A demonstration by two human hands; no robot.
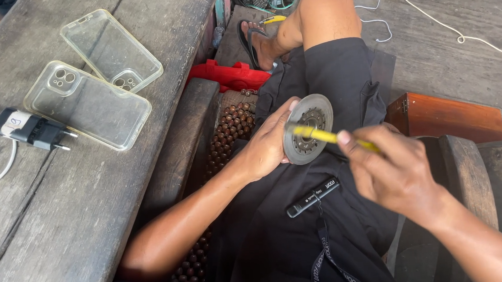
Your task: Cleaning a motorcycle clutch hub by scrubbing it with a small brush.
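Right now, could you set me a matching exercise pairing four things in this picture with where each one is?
Things:
1. metal disc
2. yellow tool
3. clear phone cases
4. black marker

Places:
A. lying on the lap
B. in the left hand
C. on the wooden table
D. in the right hand

Pairs: 1-B, 2-D, 3-C, 4-A

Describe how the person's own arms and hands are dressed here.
Both forearms are bare, with no sleeves in view. The left hand and right hand wear no gloves; no rings, watch or bracelet show. Fingernails are short and unpainted.
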